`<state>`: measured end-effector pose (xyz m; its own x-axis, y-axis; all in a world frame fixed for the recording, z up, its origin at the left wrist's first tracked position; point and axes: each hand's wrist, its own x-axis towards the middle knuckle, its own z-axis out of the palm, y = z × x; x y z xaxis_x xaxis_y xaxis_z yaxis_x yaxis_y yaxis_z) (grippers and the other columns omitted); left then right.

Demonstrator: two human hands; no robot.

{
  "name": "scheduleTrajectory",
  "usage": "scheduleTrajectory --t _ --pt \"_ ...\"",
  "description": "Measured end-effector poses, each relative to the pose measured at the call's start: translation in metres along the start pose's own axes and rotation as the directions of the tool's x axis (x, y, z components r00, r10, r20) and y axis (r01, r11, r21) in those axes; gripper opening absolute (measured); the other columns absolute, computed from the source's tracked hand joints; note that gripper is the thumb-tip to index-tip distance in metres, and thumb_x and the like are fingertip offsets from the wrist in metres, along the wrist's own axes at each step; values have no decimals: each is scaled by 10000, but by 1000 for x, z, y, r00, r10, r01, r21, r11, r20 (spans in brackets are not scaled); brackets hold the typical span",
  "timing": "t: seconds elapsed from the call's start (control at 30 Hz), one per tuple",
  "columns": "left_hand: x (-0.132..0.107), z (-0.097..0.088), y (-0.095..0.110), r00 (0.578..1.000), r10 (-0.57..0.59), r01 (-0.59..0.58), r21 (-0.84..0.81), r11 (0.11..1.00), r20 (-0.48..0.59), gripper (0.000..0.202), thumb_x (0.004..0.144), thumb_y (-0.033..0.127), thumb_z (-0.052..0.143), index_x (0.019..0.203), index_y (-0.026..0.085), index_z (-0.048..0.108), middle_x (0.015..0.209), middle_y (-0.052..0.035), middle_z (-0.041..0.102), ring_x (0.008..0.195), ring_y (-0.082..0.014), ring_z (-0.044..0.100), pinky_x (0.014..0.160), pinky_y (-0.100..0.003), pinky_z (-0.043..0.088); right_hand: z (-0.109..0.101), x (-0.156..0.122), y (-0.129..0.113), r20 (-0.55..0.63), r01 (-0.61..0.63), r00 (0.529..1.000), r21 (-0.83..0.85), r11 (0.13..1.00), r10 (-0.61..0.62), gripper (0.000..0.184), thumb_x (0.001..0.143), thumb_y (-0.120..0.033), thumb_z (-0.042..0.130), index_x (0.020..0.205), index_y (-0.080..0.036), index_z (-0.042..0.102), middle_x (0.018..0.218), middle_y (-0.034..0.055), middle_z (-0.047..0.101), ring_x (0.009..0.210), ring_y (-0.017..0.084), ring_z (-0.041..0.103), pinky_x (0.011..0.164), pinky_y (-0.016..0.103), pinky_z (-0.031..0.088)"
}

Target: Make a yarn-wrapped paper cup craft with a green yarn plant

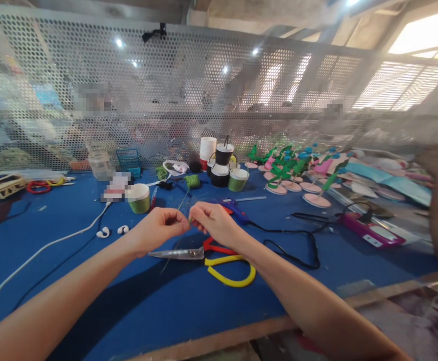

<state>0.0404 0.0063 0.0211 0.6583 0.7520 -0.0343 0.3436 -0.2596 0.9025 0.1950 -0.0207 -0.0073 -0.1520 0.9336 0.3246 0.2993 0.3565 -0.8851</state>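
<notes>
Above the middle of the blue table, my left hand [158, 229] and my right hand [215, 223] meet, fingertips pinched close together. A thin strand of green yarn [183, 199] runs between them from a green yarn ball [192, 181] behind, and its loose end hangs below. What exactly lies between the fingertips is small and partly hidden. Beneath my hands lie large scissors [189, 254] with a red and a yellow handle. Behind my right wrist is a blue glue gun [237, 211], partly covered. A small green-wrapped cup [139, 199] stands beyond my left hand.
Black, white and green little buckets [220, 175] stand at the back, beside green plant-like pieces on pink discs [316, 200]. A purple power strip [373, 231] with a black cord lies right. White earbuds [103, 232] and a white cable [53, 245] lie left. A perforated metal screen [189, 90] rises behind.
</notes>
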Motion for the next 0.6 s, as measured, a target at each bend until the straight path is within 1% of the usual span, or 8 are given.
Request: scheduleTrajectory --t 0.03,0.07,0.13,0.2,0.23,0.3,0.47,0.6 --pt "1 0 0 1000 -6 6 -25 1000 -12 190 663 318 552 625 132 538 568 54 460 531 -62 357 500 -192 275 0 1 0 18 -28 999 83 996 26 351 796 -447 347 686 -152 501 563 -25 457 479 71 422 427 201 342" --pt "2 0 0 1000 -20 19 -51 999 -22 193 658 322 559 623 133 538 556 57 449 512 -57 339 477 -189 259 0 1 0 37 -43 999 150 988 37 343 791 -454 352 739 -153 508 591 -21 477 489 73 444 432 202 362" --pt "4 -1 1 998 -62 60 -105 993 -19 211 645 340 574 613 137 529 529 65 414 475 -49 295 435 -189 216 -1 2 -1 61 -42 998 229 973 29 292 750 -435 449 797 -155 515 616 -24 499 496 70 459 445 202 381" --pt "6 -1 3 996 -93 92 -157 983 0 233 629 355 588 596 138 510 521 70 389 452 -43 262 414 -189 187 -2 3 -2 48 -32 999 258 966 20 246 695 -390 548 756 -154 517 595 -35 501 480 59 446 452 198 378" --pt "7 -2 3 995 -100 99 -171 980 5 239 622 357 595 590 138 504 524 70 386 446 -40 253 410 -190 179 -3 4 -3 30 -32 999 264 964 25 235 679 -377 570 720 -153 512 575 -41 496 469 54 438 451 196 373" --pt "10 -1 4 995 -100 99 -155 983 -1 242 614 356 604 591 137 502 530 68 390 441 -36 249 407 -192 174 -4 5 -3 4 -50 999 255 966 51 243 665 -380 582 656 -154 493 521 -54 471 448 51 422 442 196 359" --pt "17 1 0 996 -56 54 -36 998 -69 253 607 370 606 592 135 513 504 71 389 439 -41 267 417 -202 180 -8 11 -1 13 -146 989 157 977 146 283 643 -407 586 585 -161 458 429 -71 425 394 51 381 397 195 313" --pt "18 5 -6 987 -14 12 -12 1000 -162 245 604 354 604 575 131 506 494 72 399 452 -46 288 441 -205 202 -3 17 6 -48 -135 989 82 987 139 273 669 -393 562 564 -166 451 392 -82 394 360 46 338 371 193 263"
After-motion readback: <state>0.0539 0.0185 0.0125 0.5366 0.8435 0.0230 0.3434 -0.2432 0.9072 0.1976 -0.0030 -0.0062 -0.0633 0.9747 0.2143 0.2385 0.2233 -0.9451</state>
